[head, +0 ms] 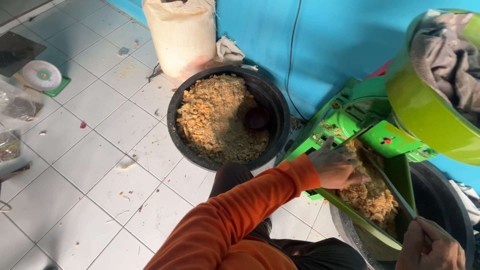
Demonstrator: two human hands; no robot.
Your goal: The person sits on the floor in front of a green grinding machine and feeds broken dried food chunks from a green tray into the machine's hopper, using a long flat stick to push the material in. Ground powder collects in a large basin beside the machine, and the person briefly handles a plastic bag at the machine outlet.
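Left hand (336,167): reaches out from an orange sleeve (240,215), palm down, fingers loosely curled rather than spread, thumb raised; the fingertips (361,177) rest on the crumbly yellow-brown mash (371,196) at the upper end of the chute. It grips nothing; it presses on or rakes the mash.
Right hand (431,247): low at the frame's bottom edge, closed into a fist around a thin dark stick (395,192) that runs up and leftward along the chute toward the left hand.
Hands to each other: apart, the left higher and further out, the right nearer the body, with the mash between them.
Chute (367,225): a green metal trough, part of a green machine (350,117); it slopes down from under the left hand toward the right hand.
Mash: lies piled in the trough, touching the left fingertips.
Dark tub (440,200): beneath the chute's lower end, just beyond the right hand.
Green hopper (425,115): above the right hand, with a grey cloth (445,55) stuffed into it.
Black basin (277,107): to the left of the left hand, on the white tiled floor (95,150), heaped with the same crumbly meal (215,117) and holding a small dark red bowl (256,118).
Pale sack (182,35): beyond the basin, against the blue wall (340,35).
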